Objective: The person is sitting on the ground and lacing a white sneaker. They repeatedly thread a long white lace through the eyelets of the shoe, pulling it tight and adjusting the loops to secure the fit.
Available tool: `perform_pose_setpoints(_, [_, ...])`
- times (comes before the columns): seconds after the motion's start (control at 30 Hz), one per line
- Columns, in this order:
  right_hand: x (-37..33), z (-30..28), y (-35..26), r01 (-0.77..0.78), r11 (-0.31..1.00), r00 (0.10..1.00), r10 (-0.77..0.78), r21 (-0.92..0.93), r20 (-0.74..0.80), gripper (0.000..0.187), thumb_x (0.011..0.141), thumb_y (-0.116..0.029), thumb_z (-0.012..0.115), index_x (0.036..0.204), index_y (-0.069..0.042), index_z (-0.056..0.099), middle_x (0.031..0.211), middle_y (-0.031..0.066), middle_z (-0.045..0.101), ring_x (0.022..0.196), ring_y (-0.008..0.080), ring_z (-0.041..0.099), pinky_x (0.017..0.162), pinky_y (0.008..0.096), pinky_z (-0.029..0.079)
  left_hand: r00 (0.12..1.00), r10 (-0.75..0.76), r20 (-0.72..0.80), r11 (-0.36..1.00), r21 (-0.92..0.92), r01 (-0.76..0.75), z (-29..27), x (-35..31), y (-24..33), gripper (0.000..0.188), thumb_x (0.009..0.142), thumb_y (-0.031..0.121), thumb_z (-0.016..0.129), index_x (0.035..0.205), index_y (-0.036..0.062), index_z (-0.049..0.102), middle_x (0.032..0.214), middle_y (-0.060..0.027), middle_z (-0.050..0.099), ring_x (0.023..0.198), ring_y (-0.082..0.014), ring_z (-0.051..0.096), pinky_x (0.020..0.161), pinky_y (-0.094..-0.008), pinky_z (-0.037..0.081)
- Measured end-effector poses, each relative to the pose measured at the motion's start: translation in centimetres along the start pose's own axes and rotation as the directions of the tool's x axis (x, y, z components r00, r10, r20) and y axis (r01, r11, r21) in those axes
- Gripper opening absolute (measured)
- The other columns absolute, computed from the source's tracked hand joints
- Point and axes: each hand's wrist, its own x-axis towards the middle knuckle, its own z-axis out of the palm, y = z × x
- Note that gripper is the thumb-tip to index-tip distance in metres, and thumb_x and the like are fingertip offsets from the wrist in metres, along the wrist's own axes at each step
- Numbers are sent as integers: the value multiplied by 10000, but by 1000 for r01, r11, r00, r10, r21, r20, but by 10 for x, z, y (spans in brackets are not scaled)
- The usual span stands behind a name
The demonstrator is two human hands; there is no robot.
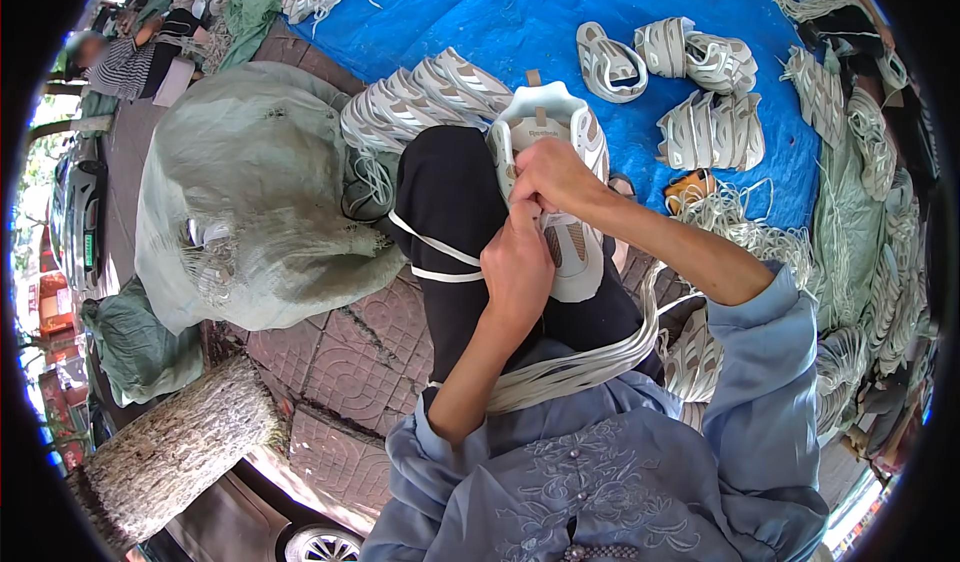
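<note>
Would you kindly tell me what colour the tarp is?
The tarp is bright blue, best seen in the head view.

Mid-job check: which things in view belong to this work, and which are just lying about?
Part of the job:
- shoe upper on the lap, with the left hand and right hand at it
- white laces across the lap
- probably the stacked uppers, which look alike

Apparently just about:
- grey-green sack
- tree trunk
- parked car, lower left
</note>
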Motion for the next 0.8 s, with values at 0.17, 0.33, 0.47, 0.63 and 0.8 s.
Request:
perform_pose_setpoints(0.17, [-14,-17,-4,-479,744,877,428,466,217,104,577,-83,620,652,-11,625,598,75,595,401,151,533,377,243,379,969,129,210,991,-50,-121,-28,11,-16,279,735,7,546,997,29,453,670,-135,568,597,-298,584,507,-379,459])
perform_pose_setpoints(0.33, [-37,-22,-2,-362,767,919,389,530,65,78,653,-39,589,715,-3,620,554,49,576,420,70,523,333,180,304,808,282,518,833,285,-474,-33,37,-15,342,683,121,643,976,45,485,692,-79,582,605,-187,603,465,-303,465])
perform_pose_setpoints(0.47, [-41,-21,5,-356,748,917,396,561,55,104,642,-7,579,738,-6,617,557,49,579,423,65,524,334,173,312,719,416,557,742,249,-623,-32,53,-13,292,677,174,636,899,29,515,582,-67,568,529,-181,597,426,-275,450])
perform_pose_setpoints(0.63, [-39,-16,6,-342,747,925,373,570,66,118,647,6,579,756,-16,617,589,41,589,445,64,538,342,176,329,548,278,789,726,201,-658,-37,80,-4,223,697,139,564,877,7,552,571,-112,578,528,-242,599,460,-342,462])
perform_pose_setpoints(0.8, [-38,-13,4,-343,788,932,354,511,80,119,660,19,577,765,-19,618,622,29,596,480,62,556,351,182,352,256,-44,966,897,151,-415,-37,108,3,248,708,202,592,816,-21,569,618,-176,588,580,-311,599,519,-400,469])
